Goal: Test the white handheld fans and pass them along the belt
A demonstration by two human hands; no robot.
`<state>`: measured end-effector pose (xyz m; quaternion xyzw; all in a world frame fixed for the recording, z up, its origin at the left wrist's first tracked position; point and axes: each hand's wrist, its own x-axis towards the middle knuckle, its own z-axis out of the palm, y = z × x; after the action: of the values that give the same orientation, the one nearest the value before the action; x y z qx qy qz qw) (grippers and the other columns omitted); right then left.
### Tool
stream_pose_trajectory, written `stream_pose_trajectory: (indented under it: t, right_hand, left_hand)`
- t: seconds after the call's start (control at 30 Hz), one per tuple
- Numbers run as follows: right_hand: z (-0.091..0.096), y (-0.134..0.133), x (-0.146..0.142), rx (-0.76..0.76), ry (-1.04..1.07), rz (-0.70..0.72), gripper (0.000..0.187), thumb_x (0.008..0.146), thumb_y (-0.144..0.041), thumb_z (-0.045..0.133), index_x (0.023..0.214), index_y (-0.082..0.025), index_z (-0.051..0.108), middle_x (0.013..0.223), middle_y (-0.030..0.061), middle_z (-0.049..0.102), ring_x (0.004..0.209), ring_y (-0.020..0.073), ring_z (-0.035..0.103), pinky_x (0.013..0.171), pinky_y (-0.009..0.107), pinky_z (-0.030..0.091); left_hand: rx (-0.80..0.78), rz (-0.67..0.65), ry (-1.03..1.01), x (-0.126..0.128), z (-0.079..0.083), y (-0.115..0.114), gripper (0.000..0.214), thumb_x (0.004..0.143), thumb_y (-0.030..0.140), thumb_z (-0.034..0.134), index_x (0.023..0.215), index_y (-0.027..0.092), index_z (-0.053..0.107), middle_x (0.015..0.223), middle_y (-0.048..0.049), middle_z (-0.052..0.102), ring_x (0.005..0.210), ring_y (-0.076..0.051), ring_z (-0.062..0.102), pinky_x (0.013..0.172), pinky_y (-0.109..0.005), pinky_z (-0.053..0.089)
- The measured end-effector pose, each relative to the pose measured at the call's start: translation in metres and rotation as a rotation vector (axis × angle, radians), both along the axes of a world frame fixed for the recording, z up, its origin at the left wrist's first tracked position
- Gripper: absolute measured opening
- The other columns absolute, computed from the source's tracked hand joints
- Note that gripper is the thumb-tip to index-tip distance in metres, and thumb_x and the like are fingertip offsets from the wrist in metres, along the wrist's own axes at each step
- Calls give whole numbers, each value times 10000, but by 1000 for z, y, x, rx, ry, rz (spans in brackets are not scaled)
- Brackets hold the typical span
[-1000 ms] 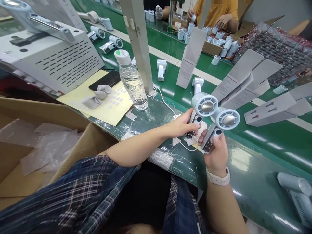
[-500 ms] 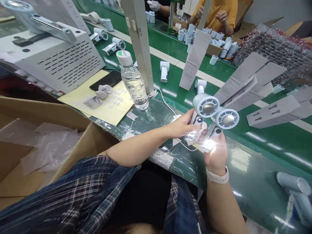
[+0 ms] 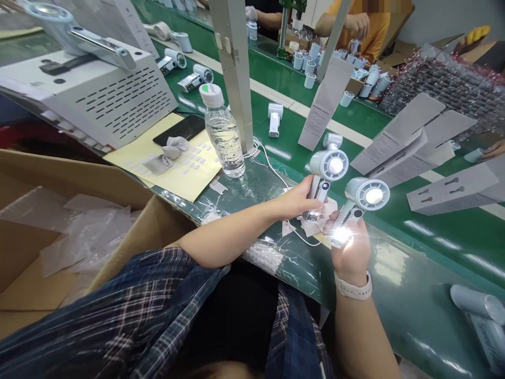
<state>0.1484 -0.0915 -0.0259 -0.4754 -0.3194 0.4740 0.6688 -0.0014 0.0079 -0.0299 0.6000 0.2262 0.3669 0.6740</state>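
My left hand (image 3: 295, 202) is closed round the handle of a pale blue handheld fan (image 3: 329, 167), round head up and facing me. My right hand (image 3: 350, 251) grips a second pale blue handheld fan (image 3: 367, 194) by its handle, just right of the first. A bright white light glares from the lower end of the right fan's handle, and both fan centres look lit. Both fans are held above the green conveyor belt (image 3: 414, 221). A white watch (image 3: 353, 288) sits on my right wrist.
A water bottle (image 3: 224, 131), a yellow sheet with small stickers (image 3: 173, 163), a black phone (image 3: 184, 130) and a white perforated machine (image 3: 94, 89) lie to the left. White cartons (image 3: 410, 137) lie on the belt. A cardboard box (image 3: 79, 221) stands at lower left. Another person in orange works across the belt.
A light has come on at the end of the right fan's handle and both fan centres have brightened. The two fans have tilted and drifted slightly apart.
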Motion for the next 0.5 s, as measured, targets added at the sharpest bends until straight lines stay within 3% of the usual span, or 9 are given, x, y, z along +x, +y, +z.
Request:
stream_pose_trajectory:
  t: [0.27, 0.5]
  right_hand:
    - [-3, 0, 1, 28, 23, 0, 201, 805, -375, 658, 902, -206, 606, 792, 1, 692, 595, 130, 621, 542, 267, 505]
    - [-4, -1, 2, 39, 29, 41, 279, 821, -448, 672, 925, -200, 600, 782, 5, 681, 588, 133, 617, 521, 263, 492]
  left_hand:
    - [-104, -17, -86, 1, 6, -2, 471, 712, 204, 688, 1075, 191, 388, 960, -30, 605, 739, -155, 640, 716, -355, 504]
    - [-52, 11, -8, 0, 7, -4, 548, 702, 165, 705, 1172, 176, 424, 999, -62, 637, 878, -206, 657, 797, -386, 515]
